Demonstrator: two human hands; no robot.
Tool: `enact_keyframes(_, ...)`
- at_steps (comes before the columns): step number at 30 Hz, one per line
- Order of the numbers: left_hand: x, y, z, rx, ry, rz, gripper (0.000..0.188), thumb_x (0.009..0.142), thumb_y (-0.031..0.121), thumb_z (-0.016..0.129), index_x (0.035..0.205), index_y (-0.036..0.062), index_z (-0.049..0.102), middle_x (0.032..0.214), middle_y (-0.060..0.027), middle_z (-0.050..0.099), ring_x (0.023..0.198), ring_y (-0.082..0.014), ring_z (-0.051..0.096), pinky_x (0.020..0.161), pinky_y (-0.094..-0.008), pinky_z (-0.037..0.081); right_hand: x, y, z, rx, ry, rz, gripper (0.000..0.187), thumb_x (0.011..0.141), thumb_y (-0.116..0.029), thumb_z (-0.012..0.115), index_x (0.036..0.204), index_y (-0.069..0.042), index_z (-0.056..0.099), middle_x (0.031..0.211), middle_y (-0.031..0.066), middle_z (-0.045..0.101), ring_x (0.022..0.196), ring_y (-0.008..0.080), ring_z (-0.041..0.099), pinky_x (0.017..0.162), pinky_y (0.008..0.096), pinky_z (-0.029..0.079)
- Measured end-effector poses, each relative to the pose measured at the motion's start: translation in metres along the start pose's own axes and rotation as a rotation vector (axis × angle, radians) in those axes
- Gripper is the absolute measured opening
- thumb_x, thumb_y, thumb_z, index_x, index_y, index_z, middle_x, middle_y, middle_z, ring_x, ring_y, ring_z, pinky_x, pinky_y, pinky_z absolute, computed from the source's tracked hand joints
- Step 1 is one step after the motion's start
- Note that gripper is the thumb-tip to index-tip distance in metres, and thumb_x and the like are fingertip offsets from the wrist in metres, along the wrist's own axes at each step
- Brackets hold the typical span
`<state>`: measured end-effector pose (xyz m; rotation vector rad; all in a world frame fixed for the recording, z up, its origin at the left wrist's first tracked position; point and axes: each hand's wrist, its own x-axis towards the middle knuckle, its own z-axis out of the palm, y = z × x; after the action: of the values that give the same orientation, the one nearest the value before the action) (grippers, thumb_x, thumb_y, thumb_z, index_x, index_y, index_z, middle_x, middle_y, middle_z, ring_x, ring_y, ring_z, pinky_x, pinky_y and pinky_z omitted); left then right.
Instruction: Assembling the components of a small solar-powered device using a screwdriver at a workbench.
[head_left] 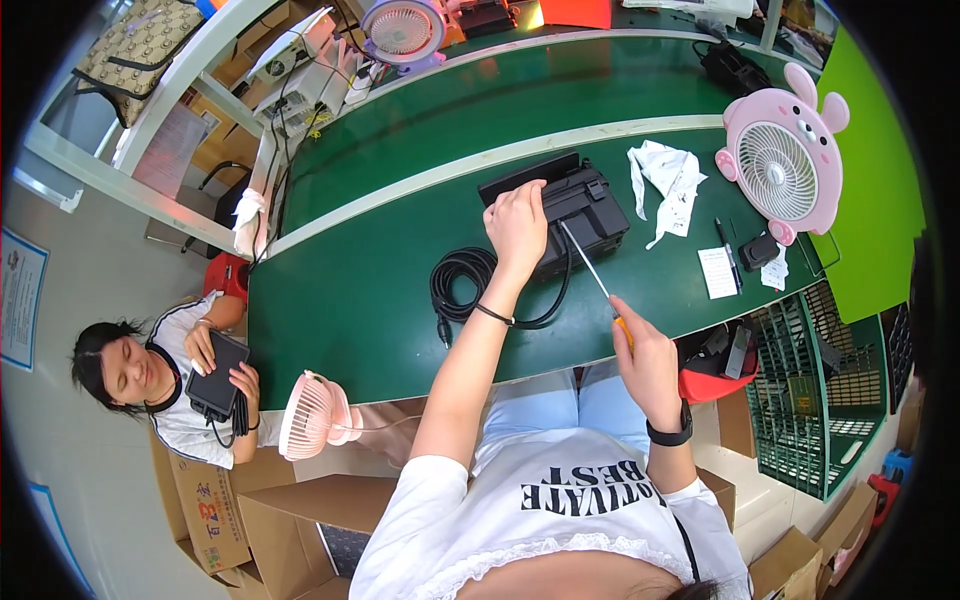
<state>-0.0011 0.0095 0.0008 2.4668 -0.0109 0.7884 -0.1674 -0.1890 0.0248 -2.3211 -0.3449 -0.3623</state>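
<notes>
— In the head view, where's the black case (592, 205)?
— On the green tabletop (350, 330), under the left hand (518, 228); its fingers bend over the case, though I can't tell how tightly they close. The right hand (651, 365) has its fingers wrapped round the handle of a screwdriver (587, 261), tip at the case.
— What might go wrong?
— The slanted shaft could slip and scratch the casing or nick the black cable (440, 285), if the case shifts under a loose hold.
— And around it?
— A pink fan (783, 165) at right; a co-worker (175, 370) at left.
</notes>
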Motion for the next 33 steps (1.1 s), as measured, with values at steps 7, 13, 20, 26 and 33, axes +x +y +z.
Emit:
enact_keyframes(7,-0.001,0.001,-0.001,-0.005,-0.003,-0.025,0.027,0.102,0.028,0.048,0.106,0.0169,0.072,0.097,-0.0069,0.073,0.099,-0.0273,0.067,0.089,-0.0442,0.047,0.001,-0.014,0.011,-0.199,-0.05,-0.07,0.033,0.094,-0.008,0.058,0.127,-0.002,0.059,0.098,0.0153,0.068,0.068,0.0315,0.068,0.059,0.0386,0.055)
enact_keyframes(13,-0.007,0.002,-0.002,0.006,0.069,-0.005,0.027,0.102,0.027,0.048,0.107,0.016,0.072,0.094,-0.0088,0.073,0.097,-0.0281,0.067,0.088,-0.0446,0.047,-0.003,-0.025,0.017,-0.356,-0.123,-0.031,0.035,0.094,-0.008,0.059,0.128,0.0,0.057,0.096,0.0144,0.067,0.061,0.0287,0.067,0.054,0.0364,0.055)
enact_keyframes(20,-0.011,-0.01,-0.013,-0.161,0.08,-0.039,0.021,0.101,0.02,0.052,0.103,0.0132,0.072,0.093,-0.0087,0.072,0.093,-0.0269,0.067,0.087,-0.0417,0.045,-0.009,0.013,0.045,0.47,-0.281,0.226,0.043,0.101,-0.016,0.052,0.142,-0.001,0.048,0.095,0.0115,0.068,0.057,0.0165,0.061,0.052,0.03,0.051)
enact_keyframes(26,-0.02,-0.016,-0.017,-0.249,0.168,-0.02,0.022,0.101,0.018,0.051,0.103,0.011,0.072,0.095,-0.0094,0.072,0.095,-0.0279,0.067,0.087,-0.0415,0.045,-0.012,0.011,0.048,1.298,-0.499,0.611,0.047,0.107,-0.026,0.045,0.149,-0.007,0.04,0.091,0.0057,0.065,0.056,0.0064,0.049,0.051,0.0219,0.044)
enact_keyframes(33,-0.03,-0.018,-0.026,-0.275,0.213,0.077,0.015,0.096,0.011,0.06,0.103,0.0049,0.072,0.098,-0.0127,0.073,0.093,-0.0297,0.068,0.084,-0.0372,0.051,-0.009,0.025,0.007,1.084,-0.73,0.458,0.042,0.105,-0.018,0.049,0.145,-0.007,0.046,0.084,0.0011,0.064,0.052,0.0041,0.046,0.046,0.0198,0.039)
